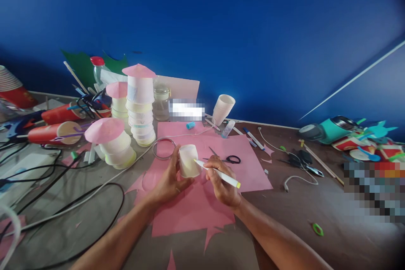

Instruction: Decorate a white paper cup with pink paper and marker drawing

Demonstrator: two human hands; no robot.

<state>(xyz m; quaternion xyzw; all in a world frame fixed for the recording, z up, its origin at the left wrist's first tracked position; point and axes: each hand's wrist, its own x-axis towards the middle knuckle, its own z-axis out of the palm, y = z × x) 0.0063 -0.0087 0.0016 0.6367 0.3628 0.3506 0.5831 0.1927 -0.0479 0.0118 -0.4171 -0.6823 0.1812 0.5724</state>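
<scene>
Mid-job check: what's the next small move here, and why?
Probably a short stroke of the marker across the white cup: the right hand holds the marker with its tip at the cup's side, where faint yellow shows, and the left hand holds the cup.

Seen from a head-worn camera facing forward and down, the wearer's left hand (171,180) and right hand (223,183) appear close by near mid-frame, over a brown tabletop (291,228) running back to a blue wall (202,29).
</scene>
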